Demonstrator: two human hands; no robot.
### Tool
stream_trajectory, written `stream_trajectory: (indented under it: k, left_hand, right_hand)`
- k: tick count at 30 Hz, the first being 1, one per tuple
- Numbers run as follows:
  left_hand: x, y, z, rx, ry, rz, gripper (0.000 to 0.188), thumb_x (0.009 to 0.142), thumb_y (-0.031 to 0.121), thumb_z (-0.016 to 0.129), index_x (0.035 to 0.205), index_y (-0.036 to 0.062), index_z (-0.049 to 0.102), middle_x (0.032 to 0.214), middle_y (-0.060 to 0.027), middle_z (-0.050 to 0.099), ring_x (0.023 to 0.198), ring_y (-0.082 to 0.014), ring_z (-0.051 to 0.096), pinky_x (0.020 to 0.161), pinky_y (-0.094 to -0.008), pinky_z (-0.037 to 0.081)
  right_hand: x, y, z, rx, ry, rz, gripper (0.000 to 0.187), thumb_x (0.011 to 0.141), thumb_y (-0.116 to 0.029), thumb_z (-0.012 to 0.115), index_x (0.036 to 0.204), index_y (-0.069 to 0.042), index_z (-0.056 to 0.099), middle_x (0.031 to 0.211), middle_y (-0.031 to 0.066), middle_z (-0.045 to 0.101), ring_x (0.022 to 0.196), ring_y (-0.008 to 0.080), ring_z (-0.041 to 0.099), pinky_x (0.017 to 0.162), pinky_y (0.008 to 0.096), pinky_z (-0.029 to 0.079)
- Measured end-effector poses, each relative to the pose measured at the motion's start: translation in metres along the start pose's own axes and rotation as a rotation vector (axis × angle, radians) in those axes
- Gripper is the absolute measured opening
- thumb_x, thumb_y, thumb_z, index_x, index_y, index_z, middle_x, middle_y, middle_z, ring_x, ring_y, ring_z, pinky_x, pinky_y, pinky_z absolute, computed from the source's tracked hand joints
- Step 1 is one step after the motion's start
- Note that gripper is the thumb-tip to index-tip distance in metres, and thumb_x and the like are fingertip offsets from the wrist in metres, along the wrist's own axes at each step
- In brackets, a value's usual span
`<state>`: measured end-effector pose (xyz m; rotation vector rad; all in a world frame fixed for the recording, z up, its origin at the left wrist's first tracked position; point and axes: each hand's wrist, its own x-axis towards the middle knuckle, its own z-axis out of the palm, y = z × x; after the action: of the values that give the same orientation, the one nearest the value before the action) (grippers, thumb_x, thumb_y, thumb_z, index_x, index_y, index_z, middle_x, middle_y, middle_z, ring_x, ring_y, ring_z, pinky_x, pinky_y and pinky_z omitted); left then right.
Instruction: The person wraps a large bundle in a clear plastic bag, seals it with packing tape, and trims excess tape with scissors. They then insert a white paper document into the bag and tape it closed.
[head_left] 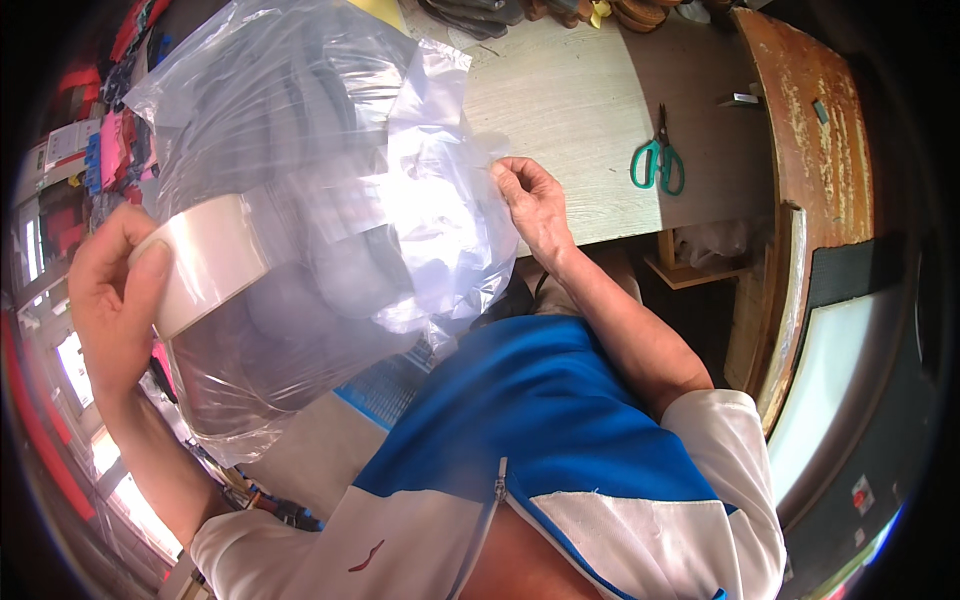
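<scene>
A large clear plastic bag (270, 110) fills the upper left of the view, with dark greyish, rounded contents showing dimly through it. My left hand (115, 290) grips a wide roll of clear packing tape (212, 262) at the bag's left side. From the roll, a see-through strip appears to run across the front of the bag; glare hides where it ends. At the bag's right edge, my right hand (538, 205) pinches the crumpled plastic between thumb and fingers. The exact bit held there is too small to make out.
Scissors with green handles (657, 165) lie on the pale table (570, 110), right of my right hand. Dark and brown items (640, 12) line its far edge. A worn, rust-coloured panel (815, 130) stands at the right. Coloured goods (110, 160) are at the far left.
</scene>
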<state>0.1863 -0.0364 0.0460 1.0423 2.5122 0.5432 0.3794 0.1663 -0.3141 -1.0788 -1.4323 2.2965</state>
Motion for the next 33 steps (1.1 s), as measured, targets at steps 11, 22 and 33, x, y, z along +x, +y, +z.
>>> stream_trajectory:
  k: [11,22,33]
  left_hand:
    - [-0.009,-0.006,-0.006,0.056,0.025,-0.033,0.023,0.096,0.02,0.066,0.085,0.0027,0.055,0.082,0.002,0.051,0.076,-0.0066,0.045,0.068,-0.0231,0.034]
    - [-0.007,-0.001,-0.011,-0.02,-0.005,-0.015,0.028,0.098,0.026,0.067,0.088,0.0022,0.056,0.085,-0.0025,0.055,0.081,-0.0114,0.048,0.074,-0.0253,0.036]
    - [0.008,0.024,-0.026,-0.222,0.35,-0.074,0.016,0.092,0.013,0.065,0.086,0.0001,0.056,0.087,-0.0065,0.059,0.082,-0.0133,0.053,0.076,-0.0253,0.039]
  right_hand:
    - [-0.002,0.004,0.005,0.098,0.006,0.065,0.027,0.103,-0.029,0.067,0.106,-0.003,0.071,0.093,-0.0022,0.066,0.084,0.0063,0.057,0.077,0.0232,0.049]
    - [-0.005,-0.002,-0.012,0.181,-0.095,0.082,0.022,0.098,-0.027,0.075,0.099,-0.005,0.071,0.086,-0.0035,0.065,0.078,0.0054,0.055,0.072,0.0226,0.047]
    - [0.002,-0.001,-0.018,0.21,-0.017,0.095,0.023,0.1,-0.026,0.071,0.104,-0.003,0.068,0.088,-0.0019,0.065,0.078,0.0058,0.055,0.072,0.0224,0.047]
